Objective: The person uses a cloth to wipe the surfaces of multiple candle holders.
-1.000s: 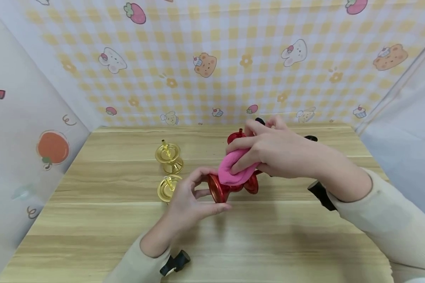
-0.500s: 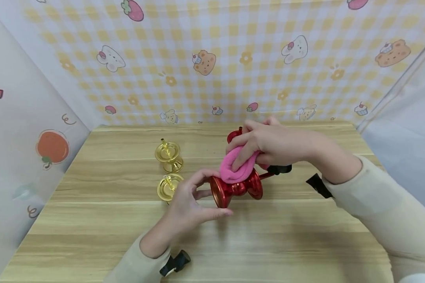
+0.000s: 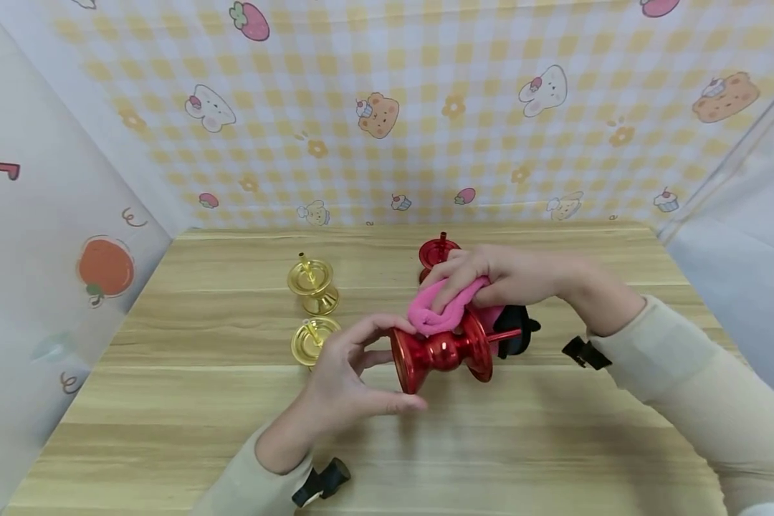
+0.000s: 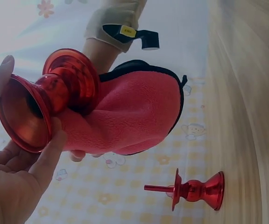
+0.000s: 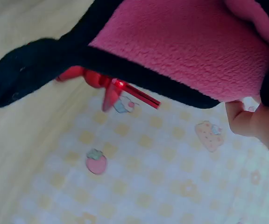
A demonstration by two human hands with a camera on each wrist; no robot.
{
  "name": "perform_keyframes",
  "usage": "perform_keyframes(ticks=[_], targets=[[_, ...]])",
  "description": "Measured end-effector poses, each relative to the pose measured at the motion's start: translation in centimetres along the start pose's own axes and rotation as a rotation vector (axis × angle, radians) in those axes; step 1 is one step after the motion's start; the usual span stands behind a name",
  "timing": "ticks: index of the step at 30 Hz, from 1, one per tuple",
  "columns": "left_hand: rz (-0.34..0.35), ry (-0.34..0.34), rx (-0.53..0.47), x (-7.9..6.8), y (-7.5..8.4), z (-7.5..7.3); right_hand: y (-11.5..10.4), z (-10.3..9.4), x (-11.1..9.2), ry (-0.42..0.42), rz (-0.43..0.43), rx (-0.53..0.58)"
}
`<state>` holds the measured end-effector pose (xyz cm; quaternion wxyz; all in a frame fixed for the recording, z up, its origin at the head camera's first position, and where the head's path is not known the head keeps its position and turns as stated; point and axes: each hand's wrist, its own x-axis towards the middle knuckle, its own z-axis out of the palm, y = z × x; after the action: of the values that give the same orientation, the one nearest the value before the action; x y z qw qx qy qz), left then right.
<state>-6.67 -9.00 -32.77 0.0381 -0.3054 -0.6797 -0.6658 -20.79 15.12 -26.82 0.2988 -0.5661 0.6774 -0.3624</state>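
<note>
My left hand (image 3: 348, 373) grips the flared base of a shiny red metal candlestick (image 3: 443, 352), holding it tilted on its side above the table, spike toward the right. In the left wrist view the hollow underside of this candlestick (image 4: 24, 114) shows between thumb and fingers. My right hand (image 3: 512, 276) pinches a folded pink cloth (image 3: 448, 304) and presses it to the candlestick's upper side near the dish. Black edging runs round the pink cloth (image 4: 134, 109), which hangs behind the candlestick. In the right wrist view the cloth (image 5: 186, 46) covers most of the held piece.
A second red candlestick (image 3: 437, 252) stands upright at the back of the wooden table (image 3: 187, 401), partly behind the right hand. Two gold candlesticks stand left of the hands, one farther back (image 3: 311, 278) and one nearer (image 3: 314, 340). A patterned cloth backdrop (image 3: 335, 172) rises behind.
My right hand has slid the cloth from the base end toward the dish, to the right. More of the red candlestick shows, and it sits slightly lower. The left hand keeps its grip.
</note>
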Motion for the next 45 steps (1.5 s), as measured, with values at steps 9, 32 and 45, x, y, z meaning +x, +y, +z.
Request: perform_keyframes(ticks=[9, 32, 45], targets=[[0.104, -0.016, -0.053, 0.1, -0.1, 0.0, 2.6, 2.4, -0.7, 0.056, -0.115, 0.349], [0.143, -0.008, 0.372, 0.4, -0.5, -0.4, 5.0, 5.6, -2.1, 0.383, -0.209, 0.471], [0.272, -0.043, 0.545, 0.5, -0.3, -0.6, 5.2, 6.2, -2.1, 0.337, -0.281, 0.585]])
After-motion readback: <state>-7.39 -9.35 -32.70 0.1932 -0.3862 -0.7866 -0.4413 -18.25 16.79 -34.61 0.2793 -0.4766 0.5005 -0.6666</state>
